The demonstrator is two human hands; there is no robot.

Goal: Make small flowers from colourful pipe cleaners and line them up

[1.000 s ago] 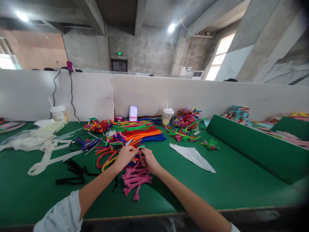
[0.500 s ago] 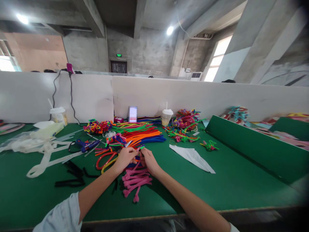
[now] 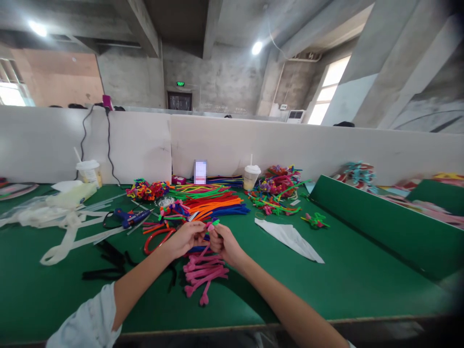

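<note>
Over the middle of the counter (image 3: 344, 270), a small pink-and-green piece (image 3: 210, 226) is pinched by the left hand (image 3: 189, 238) and right hand (image 3: 225, 244); best brace it with one, work gently with the other, clear of the pink stems (image 3: 205, 270) nearer.

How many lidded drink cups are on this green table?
2. One cup stands right of the upright phone; the other cup is at the left, beyond the blue glue gun. Others might be hidden.

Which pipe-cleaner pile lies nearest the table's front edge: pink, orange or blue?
The pink pile; the orange bundle and blue bundle lie farther back, beyond the right hand.
</note>
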